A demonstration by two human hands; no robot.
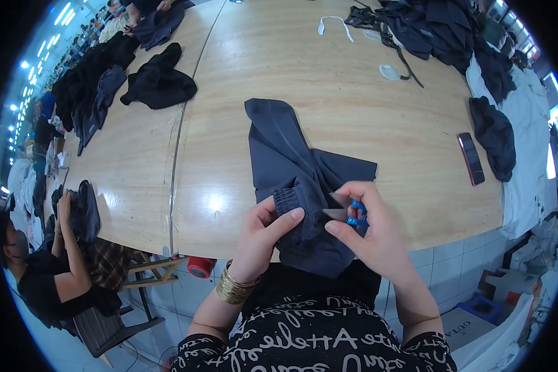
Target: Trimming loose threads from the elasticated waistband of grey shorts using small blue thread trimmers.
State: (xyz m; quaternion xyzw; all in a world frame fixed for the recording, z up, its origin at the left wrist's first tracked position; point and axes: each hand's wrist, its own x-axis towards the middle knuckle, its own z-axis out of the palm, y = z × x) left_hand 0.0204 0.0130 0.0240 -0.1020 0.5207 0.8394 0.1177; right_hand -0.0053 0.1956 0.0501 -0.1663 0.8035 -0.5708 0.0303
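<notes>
A dark grey garment [280, 144] with a gathered elastic edge lies bunched at the table's near edge, its lower part hanging toward my lap. My left hand [259, 239] pinches the cloth beside the gathered edge, thumb on top. In my right hand [378, 232] is a pair of thread snips [357, 216] with blue grips. Their two blades stand apart and point left, the lower tip at the cloth close to my left thumb. Whether a thread lies between the blades is too small to make out.
A pale wooden table [217, 155] spreads ahead, with a seam at left. A phone [470, 159] lies at right near dark cloth [493, 137]. Black garments [161, 80] lie at far left, a dark heap [437, 31] at far right. A seated person [62, 260] handles cloth at left.
</notes>
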